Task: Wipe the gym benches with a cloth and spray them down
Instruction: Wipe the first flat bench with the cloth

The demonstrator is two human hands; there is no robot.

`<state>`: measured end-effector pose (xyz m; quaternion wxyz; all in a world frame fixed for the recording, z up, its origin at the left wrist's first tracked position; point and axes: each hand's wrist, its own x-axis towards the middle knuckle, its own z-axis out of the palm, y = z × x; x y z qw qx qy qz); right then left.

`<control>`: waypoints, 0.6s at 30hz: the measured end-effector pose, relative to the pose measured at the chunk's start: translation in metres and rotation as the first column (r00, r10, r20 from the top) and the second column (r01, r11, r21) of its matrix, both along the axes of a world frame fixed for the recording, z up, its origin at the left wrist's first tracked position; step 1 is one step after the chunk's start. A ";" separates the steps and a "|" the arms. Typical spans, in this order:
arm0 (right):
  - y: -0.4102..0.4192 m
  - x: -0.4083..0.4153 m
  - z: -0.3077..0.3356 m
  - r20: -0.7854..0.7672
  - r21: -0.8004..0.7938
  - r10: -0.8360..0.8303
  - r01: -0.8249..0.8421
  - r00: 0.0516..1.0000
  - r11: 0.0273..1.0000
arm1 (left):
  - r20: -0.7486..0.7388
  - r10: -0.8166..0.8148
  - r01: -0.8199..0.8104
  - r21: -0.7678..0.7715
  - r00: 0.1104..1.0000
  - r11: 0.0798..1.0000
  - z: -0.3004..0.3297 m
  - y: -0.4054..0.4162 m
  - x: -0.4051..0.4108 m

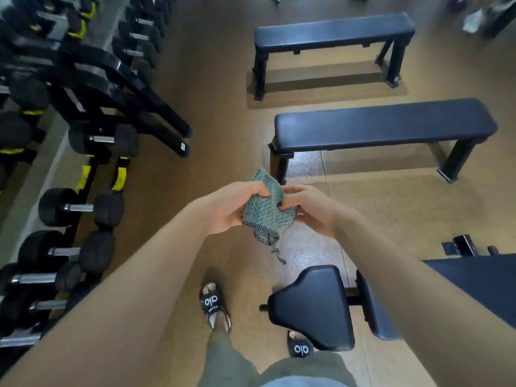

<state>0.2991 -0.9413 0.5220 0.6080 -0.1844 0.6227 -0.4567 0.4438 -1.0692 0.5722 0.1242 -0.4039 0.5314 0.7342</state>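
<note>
A teal textured cloth (265, 210) with a chequered hem is bunched between both hands in mid-air over the floor. My left hand (233, 208) grips its left side and my right hand (310, 208) pinches its right side. A frayed corner of the cloth hangs down below them. Ahead of the hands stands a flat dark-blue bench (385, 124), and a second flat bench (332, 30) stands farther back. An adjustable bench with a separate seat pad (312, 305) lies just below and to the right of my arms. No spray bottle is in view.
A black dumbbell rack (83, 169) with several dumbbells lines the left side. Its feet (183, 141) jut into the aisle. Brown floor runs between the rack and the benches. My feet in black slides (213, 305) stand beside the seat pad.
</note>
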 end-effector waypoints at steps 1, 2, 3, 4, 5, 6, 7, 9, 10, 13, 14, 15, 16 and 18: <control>-0.015 -0.002 -0.003 -0.022 0.010 -0.030 0.030 0.999 1.000 | 0.000 -0.018 0.018 -0.017 1.000 1.000 -0.003 -0.017 -0.004; -0.032 -0.003 -0.005 -0.058 0.025 -0.062 0.064 0.996 0.998 | 0.002 -0.028 0.028 -0.038 1.000 0.999 -0.007 -0.035 -0.009; -0.049 -0.005 -0.009 -0.090 0.037 -0.096 0.100 0.991 0.994 | 0.005 -0.034 0.035 -0.068 0.999 0.997 -0.013 -0.055 -0.012; -0.069 -0.006 -0.010 -0.114 0.057 -0.127 0.134 0.985 0.989 | 0.005 -0.041 0.041 -0.089 0.999 0.995 -0.019 -0.077 -0.015; -0.088 -0.008 -0.013 -0.119 0.066 -0.165 0.174 0.979 0.983 | 0.009 -0.054 0.055 -0.116 0.998 0.992 -0.025 -0.099 -0.017; -0.106 -0.009 -0.014 -0.126 0.080 -0.204 0.215 0.971 0.973 | 0.018 -0.072 0.074 -0.139 0.997 0.988 -0.030 -0.121 -0.020; -0.124 -0.010 -0.017 -0.129 0.086 -0.242 0.254 0.962 0.963 | 0.035 -0.088 0.092 -0.174 0.996 0.980 -0.034 -0.143 -0.023; -0.160 -0.009 -0.020 -0.134 0.102 -0.296 0.311 0.946 0.945 | 0.076 -0.104 0.121 -0.252 0.992 0.960 -0.043 -0.183 -0.027; -0.176 -0.008 -0.020 -0.143 0.109 -0.325 0.341 0.935 0.934 | 0.101 -0.118 0.142 -0.288 0.988 0.947 -0.046 -0.200 -0.029; -0.209 -0.010 -0.023 -0.175 0.102 -0.419 0.440 0.891 0.892 | 0.124 -0.178 0.210 -0.330 0.976 0.921 -0.047 -0.239 -0.047; -0.217 -0.013 -0.023 -0.179 0.102 -0.452 0.473 0.874 0.875 | 0.111 -0.189 0.216 -0.330 0.976 0.919 -0.047 -0.248 -0.055; -0.222 -0.018 -0.024 -0.180 0.102 -0.486 0.508 0.855 0.855 | 0.101 -0.201 0.223 -0.332 0.974 0.916 -0.046 -0.256 -0.064; -0.226 -0.023 -0.024 -0.188 0.104 -0.518 0.541 0.835 0.834 | 0.100 -0.220 0.241 -0.336 0.970 0.911 -0.046 -0.262 -0.075; -0.230 -0.038 -0.027 -0.213 0.104 -0.571 0.599 0.793 0.794 | 0.112 -0.274 0.296 -0.367 0.955 0.882 -0.050 -0.270 -0.098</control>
